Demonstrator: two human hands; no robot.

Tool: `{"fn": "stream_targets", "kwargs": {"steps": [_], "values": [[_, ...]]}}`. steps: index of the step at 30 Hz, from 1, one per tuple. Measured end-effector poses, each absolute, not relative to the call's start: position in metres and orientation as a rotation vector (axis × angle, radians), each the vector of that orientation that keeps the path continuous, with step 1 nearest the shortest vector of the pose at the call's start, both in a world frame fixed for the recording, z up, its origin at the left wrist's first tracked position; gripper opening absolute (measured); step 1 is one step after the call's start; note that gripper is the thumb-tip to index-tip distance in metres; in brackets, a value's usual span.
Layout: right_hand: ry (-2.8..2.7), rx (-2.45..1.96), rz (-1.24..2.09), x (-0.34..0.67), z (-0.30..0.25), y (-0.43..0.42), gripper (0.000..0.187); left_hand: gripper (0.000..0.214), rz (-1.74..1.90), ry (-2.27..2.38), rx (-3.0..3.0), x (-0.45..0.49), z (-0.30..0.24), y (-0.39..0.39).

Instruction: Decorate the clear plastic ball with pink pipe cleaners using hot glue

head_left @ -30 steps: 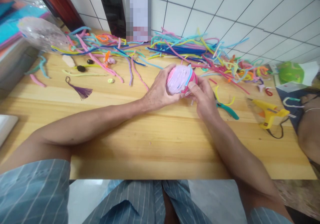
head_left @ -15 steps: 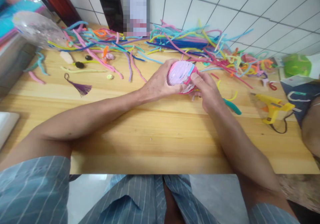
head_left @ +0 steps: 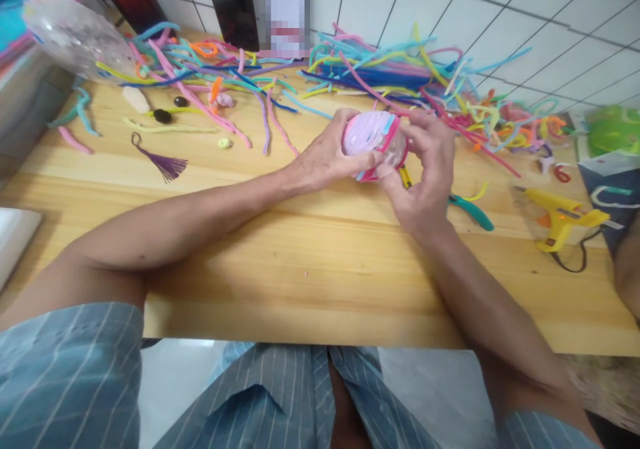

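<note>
A round craft ball (head_left: 367, 134), wrapped in lilac strands with a hot-pink band, a bit of light blue and a clear part on its right, is held above the table. My left hand (head_left: 336, 152) is closed around its left side, thumb lying across the front. On the right side, my right hand (head_left: 427, 169) curves about the ball, thumb at the lower edge and bent fingertips at the upper right edge. Below that hand are teal-handled pliers (head_left: 473, 212), partly hidden, and a yellow piece that I cannot identify fully.
Many coloured pipe cleaners (head_left: 370, 79) lie in a heap along the tiled wall. A yellow glue gun (head_left: 563, 219) rests at the right, a purple tassel (head_left: 163, 162) at the left. A clear plastic bag (head_left: 75, 39) and a green round object (head_left: 613, 131) stand at the sides.
My right hand has shifted its hold, its fingers now wider apart at the ball's edge. The ball has turned slightly, showing more of its clear part. The camera view has moved a little.
</note>
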State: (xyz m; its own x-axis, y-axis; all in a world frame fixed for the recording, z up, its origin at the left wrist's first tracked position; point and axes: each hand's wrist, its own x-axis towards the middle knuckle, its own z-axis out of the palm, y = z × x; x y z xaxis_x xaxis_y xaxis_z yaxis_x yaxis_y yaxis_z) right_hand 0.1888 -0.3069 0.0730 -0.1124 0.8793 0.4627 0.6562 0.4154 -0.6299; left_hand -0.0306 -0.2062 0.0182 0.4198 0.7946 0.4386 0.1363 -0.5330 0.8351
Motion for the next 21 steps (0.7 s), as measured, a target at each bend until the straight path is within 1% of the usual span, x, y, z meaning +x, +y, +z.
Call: {"fn": "stream_targets", "kwargs": {"steps": [3, 5, 11, 17, 21], "values": [[-1.944, -1.156, 0.169, 0.1913, 0.0711, -0.3025, 0.058, 0.094, 1.133, 0.775, 1.934, -0.0319, 0.0197, -0.2054], [-1.952, -1.112, 0.152, 0.1932, 0.0678, -0.2987, 0.057, 0.094, 1.129, 0.764, 1.899, -0.0317, 0.0214, -0.2069], [-1.949, -1.202, 0.157, 0.1946, 0.0646, -0.2969, 0.059, 0.095, 1.139, 0.742, 1.827, -0.0290, 0.0174, -0.2080], [-1.932, -1.214, 0.196, 0.1928, 0.0658, -0.2988, 0.058, 0.109, 1.095, 0.748, 1.900, -0.0298, 0.0129, -0.2067], [-1.956, -1.265, 0.130, 0.1936, 0.0645, -0.2994, 0.057, 0.109, 1.115, 0.750, 1.879, -0.0296, 0.0174, -0.2136]]}}
